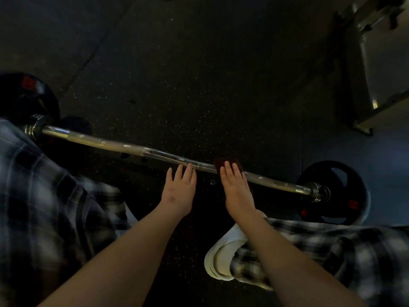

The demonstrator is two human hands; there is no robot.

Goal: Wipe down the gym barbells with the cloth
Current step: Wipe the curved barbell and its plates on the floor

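A chrome curl barbell lies across the dark rubber floor from upper left to lower right, with a black weight plate on its right end and another plate on its left end. A dark reddish cloth is draped over the bar right of its middle. My right hand lies flat with straight fingers pressing the cloth onto the bar. My left hand is flat beside it, its fingertips touching the bare bar just left of the cloth.
My plaid trouser legs fill the lower left and lower right, with a white shoe at bottom centre right. A pale metal machine frame stands at the upper right. Speckled floor lies beyond the bar.
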